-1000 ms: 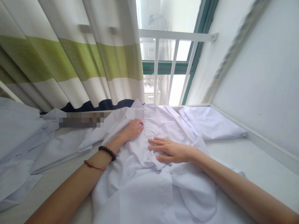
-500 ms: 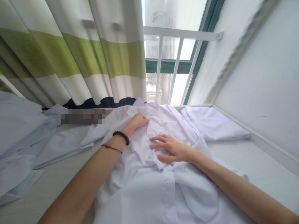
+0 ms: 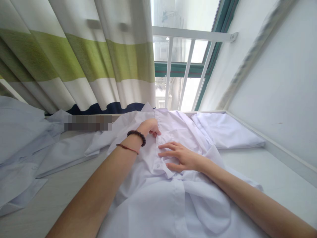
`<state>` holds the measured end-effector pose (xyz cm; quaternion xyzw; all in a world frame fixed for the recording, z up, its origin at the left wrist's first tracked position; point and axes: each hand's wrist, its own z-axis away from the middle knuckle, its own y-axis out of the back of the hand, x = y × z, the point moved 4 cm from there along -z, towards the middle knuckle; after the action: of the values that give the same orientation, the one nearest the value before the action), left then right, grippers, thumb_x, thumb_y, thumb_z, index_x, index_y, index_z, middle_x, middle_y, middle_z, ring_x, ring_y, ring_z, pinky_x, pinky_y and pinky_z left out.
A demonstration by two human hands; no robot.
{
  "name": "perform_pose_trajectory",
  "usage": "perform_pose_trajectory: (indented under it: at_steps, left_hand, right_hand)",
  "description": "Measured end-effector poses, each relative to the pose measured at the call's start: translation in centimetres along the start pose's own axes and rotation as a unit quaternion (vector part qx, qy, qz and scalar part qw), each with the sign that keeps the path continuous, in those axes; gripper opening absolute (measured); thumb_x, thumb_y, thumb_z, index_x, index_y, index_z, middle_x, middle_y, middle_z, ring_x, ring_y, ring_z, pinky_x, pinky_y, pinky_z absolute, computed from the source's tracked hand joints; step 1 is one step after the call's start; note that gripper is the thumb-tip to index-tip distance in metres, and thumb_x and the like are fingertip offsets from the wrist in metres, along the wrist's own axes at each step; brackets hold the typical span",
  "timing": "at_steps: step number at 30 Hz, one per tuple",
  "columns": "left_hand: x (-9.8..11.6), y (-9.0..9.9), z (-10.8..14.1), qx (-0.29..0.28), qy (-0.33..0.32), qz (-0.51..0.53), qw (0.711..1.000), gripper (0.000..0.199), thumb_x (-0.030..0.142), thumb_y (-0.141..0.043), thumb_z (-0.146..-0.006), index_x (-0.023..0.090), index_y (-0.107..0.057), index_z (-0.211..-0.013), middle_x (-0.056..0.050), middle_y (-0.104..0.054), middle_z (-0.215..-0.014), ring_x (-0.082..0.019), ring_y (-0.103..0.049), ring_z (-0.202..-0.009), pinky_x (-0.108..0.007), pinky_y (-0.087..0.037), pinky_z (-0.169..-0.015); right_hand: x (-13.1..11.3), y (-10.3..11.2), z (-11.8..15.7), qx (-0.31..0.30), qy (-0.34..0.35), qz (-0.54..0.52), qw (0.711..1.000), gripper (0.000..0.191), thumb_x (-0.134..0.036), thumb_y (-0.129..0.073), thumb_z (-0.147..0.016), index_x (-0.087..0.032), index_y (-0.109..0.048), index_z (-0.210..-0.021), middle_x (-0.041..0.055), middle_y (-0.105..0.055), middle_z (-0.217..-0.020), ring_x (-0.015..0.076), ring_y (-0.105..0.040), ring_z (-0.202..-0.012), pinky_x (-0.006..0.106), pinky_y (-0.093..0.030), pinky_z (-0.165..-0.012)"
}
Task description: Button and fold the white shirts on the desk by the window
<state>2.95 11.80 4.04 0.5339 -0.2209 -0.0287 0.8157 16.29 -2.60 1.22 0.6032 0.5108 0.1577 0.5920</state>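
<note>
A white button-up shirt point(image 3: 138, 195) lies spread out in front of me, collar toward the window. My left hand point(image 3: 150, 126) has its fingers curled in a pinch at the edge of the front placket, near the chest; the fingertips are partly hidden. Dark beads and a thin reddish cord circle that wrist. My right hand point(image 3: 182, 158) rests palm down on the shirt front just below and to the right, fingers spread. One button point(image 3: 158, 166) shows low on the placket, and a chest pocket point(image 3: 182, 135) sits beyond my right hand.
A folded white garment point(image 3: 230, 130) lies at the right, near the wall. More white clothing point(image 3: 19, 132) is heaped at the left. Behind, a green-banded curtain point(image 3: 86, 56) hangs beside a window with a white railing point(image 3: 188, 32). A raised edge point(image 3: 289, 158) borders the pale surface.
My left hand has shifted slightly right and toward me along the placket, its wrist turning and fingers curling downward. My right hand has stayed in place.
</note>
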Motion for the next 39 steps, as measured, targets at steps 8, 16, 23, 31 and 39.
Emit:
perform_pose_trajectory:
  at_steps: [8, 16, 23, 31, 39]
  left_hand:
    - [-1.8, -0.3, 0.5, -0.055, 0.080, 0.000, 0.995, 0.033, 0.033, -0.056, -0.093, 0.016, -0.056, -0.121, -0.010, -0.058, -0.121, -0.022, -0.060, -0.102, -0.042, -0.053, -0.086]
    - [-1.6, -2.0, 2.5, 0.115, 0.005, -0.007, 0.993, 0.038, 0.033, -0.056, -0.092, 0.015, -0.051, -0.125, -0.010, -0.060, -0.117, -0.022, -0.061, -0.102, -0.041, -0.051, -0.088]
    - [-1.3, -4.9, 9.0, 0.194, -0.030, -0.077, 0.978, 0.045, 0.037, -0.034, -0.097, 0.013, -0.044, -0.135, -0.017, -0.049, -0.136, -0.030, -0.045, -0.127, -0.046, -0.035, -0.106]
    - [-3.9, -7.2, 9.2, 0.114, -0.013, -0.106, 0.988, 0.068, 0.054, -0.023, -0.096, 0.015, -0.024, -0.151, -0.012, -0.012, -0.160, -0.029, -0.009, -0.147, -0.052, -0.011, -0.116]
    - [-4.1, 0.7, 7.2, 0.286, -0.015, -0.105, 0.952, 0.041, 0.030, -0.035, -0.098, 0.015, -0.049, -0.134, -0.012, -0.047, -0.139, -0.022, -0.041, -0.131, -0.035, -0.029, -0.113]
  right_hand:
    - [0.0, 0.2, 0.0, -0.008, -0.007, 0.005, 1.000, 0.043, -0.038, -0.054, -0.089, -0.019, -0.061, -0.127, 0.0105, -0.050, -0.140, 0.0257, -0.042, -0.127, 0.043, -0.033, -0.108]
    - [-0.2, 0.3, 0.1, -0.032, -0.016, 0.014, 0.999, 0.043, -0.038, -0.053, -0.091, -0.021, -0.058, -0.130, 0.0094, -0.047, -0.143, 0.0265, -0.039, -0.131, 0.044, -0.031, -0.110]
    - [-0.8, 2.9, 0.2, -0.021, -0.105, -0.004, 0.994, 0.035, -0.035, -0.047, -0.093, -0.022, -0.056, -0.125, 0.0124, -0.045, -0.139, 0.0171, -0.065, -0.088, 0.038, -0.047, -0.095]
    - [3.9, 1.5, 1.1, -0.121, -0.293, 0.089, 0.944, 0.067, -0.053, -0.027, -0.097, -0.018, -0.020, -0.153, 0.0150, -0.007, -0.160, 0.0308, -0.002, -0.147, 0.050, -0.010, -0.116]
    - [6.3, 7.5, -2.7, 0.055, -0.347, 0.092, 0.932, 0.053, -0.045, -0.042, -0.094, -0.017, -0.045, -0.139, 0.0179, -0.040, -0.142, 0.0268, -0.061, -0.110, 0.040, -0.041, -0.102]
